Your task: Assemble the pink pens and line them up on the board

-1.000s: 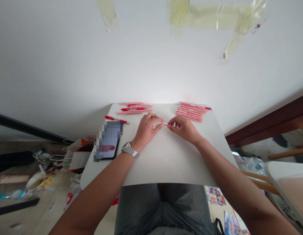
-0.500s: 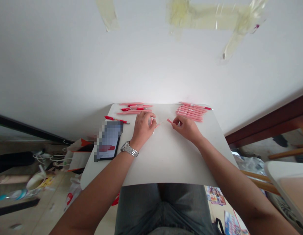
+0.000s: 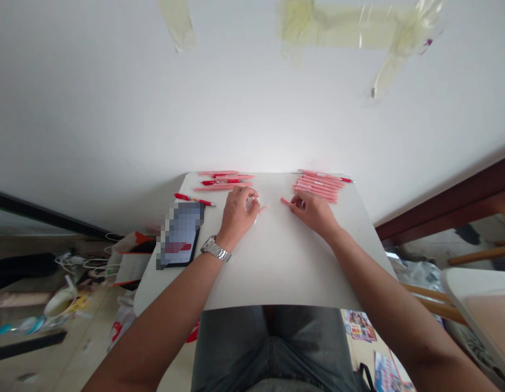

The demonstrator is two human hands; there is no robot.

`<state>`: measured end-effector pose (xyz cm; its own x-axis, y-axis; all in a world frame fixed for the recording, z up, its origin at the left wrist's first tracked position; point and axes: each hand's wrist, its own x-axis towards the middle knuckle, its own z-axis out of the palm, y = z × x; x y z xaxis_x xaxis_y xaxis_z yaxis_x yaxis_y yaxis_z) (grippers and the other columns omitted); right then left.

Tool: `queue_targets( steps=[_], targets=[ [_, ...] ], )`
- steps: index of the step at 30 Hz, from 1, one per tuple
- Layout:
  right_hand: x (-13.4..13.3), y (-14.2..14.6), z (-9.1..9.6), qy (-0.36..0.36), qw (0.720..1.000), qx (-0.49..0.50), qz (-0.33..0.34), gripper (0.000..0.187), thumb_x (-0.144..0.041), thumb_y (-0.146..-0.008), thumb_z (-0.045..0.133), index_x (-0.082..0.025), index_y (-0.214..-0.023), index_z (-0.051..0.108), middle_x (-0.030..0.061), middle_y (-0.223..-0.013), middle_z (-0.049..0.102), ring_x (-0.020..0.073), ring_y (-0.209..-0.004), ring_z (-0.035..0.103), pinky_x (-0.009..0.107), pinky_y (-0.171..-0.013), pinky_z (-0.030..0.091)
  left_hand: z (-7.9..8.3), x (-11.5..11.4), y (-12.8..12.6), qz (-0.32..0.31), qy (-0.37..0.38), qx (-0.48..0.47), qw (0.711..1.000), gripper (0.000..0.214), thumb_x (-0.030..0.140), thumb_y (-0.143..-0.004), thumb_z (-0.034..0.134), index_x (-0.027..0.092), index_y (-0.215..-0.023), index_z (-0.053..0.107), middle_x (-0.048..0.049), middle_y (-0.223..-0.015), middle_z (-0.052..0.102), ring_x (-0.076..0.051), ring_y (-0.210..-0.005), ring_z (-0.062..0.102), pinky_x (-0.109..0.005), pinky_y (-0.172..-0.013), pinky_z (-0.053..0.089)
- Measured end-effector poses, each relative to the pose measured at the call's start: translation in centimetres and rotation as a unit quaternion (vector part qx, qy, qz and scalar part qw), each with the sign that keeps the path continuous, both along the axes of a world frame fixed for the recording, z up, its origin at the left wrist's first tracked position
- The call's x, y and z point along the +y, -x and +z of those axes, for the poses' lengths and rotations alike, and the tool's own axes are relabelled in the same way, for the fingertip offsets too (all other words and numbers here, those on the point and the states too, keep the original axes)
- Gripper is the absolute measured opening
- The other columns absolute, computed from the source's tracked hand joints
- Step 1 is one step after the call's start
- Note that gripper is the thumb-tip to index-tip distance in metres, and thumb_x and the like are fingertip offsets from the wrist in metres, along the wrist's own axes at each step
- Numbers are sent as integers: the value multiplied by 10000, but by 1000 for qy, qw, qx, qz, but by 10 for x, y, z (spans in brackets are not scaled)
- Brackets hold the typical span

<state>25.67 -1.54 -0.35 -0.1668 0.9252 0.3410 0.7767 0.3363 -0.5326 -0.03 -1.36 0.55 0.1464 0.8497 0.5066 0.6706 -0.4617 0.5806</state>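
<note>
My left hand [image 3: 239, 211] is closed in a pinch above the white table [image 3: 277, 267]. From its fingertips sticks out a thin pink pen part [image 3: 263, 209], with something clear beside it; most of it is hidden by the fingers. Across a small gap, my right hand [image 3: 313, 214] pinches a short pink pen piece [image 3: 285, 201] that points left and slightly up. Behind the right hand lies a row of pink pens [image 3: 317, 185], side by side. Several pink and red pens [image 3: 223, 181] are spread behind the left hand.
A dark phone [image 3: 181, 234] rests at the table's left side, with a red pen [image 3: 194, 200] just behind it. One red-ended pen [image 3: 347, 180] lies at the back right. The wall [image 3: 252, 109] rises directly behind the table. A chair [image 3: 476, 305] stands to the right.
My right hand has shifted slightly to the right with its pink piece, so the gap between the two pieces is a little wider. My left hand has hardly moved.
</note>
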Motion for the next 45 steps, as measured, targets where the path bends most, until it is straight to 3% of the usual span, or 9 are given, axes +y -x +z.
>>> queue_targets(
  steps=[8,15,20,25,29,45],
  targets=[
    [-1,1,0,-20,1000,-7,3,271,-442,-992,683,-215,-846,671,34,-784,676,178,-706,593,294,-663,410,1,-1,0,-1,-2,4,1000,104,144,-953,620,226,-1014,633,-66,-1090,658,-230,-951,604,-416,-953,502],
    [-4,4,7,-41,999,20,3,201,-354,-990,672,-208,-854,653,48,-820,675,181,-715,591,304,-666,411,0,0,1,-12,-1,4,1000,67,167,-967,616,226,-999,622,-55,-1058,666,-220,-940,599,-389,-924,500],
    [-9,10,18,-64,994,48,76,265,-334,-1034,612,-210,-799,613,21,-740,597,157,-665,519,301,-642,385,1,0,0,-17,-3,-3,1000,30,198,-990,604,225,-983,595,-44,-1002,655,-200,-876,592,-364,-863,495],
    [-14,16,21,-33,983,46,173,235,-289,-1037,589,-208,-818,614,15,-751,593,146,-661,515,291,-656,389,1,-1,-1,-20,-2,-25,1000,87,246,-1010,602,224,-934,569,-26,-912,631,-178,-806,575,-336,-805,483],
    [-15,16,19,-5,979,33,202,186,-267,-1024,601,-205,-851,632,15,-769,593,146,-675,530,281,-662,391,2,-1,-1,-16,9,-42,999,181,287,-1010,617,221,-862,536,-11,-843,608,-165,-755,558,-318,-751,465],
    [-17,16,21,14,981,19,192,244,-343,-1042,558,-216,-859,658,31,-780,614,166,-693,547,299,-681,413,2,-2,-2,-25,36,-35,998,155,258,-995,595,224,-855,538,0,-811,590,-156,-718,544,-312,-721,463]
  ],
)
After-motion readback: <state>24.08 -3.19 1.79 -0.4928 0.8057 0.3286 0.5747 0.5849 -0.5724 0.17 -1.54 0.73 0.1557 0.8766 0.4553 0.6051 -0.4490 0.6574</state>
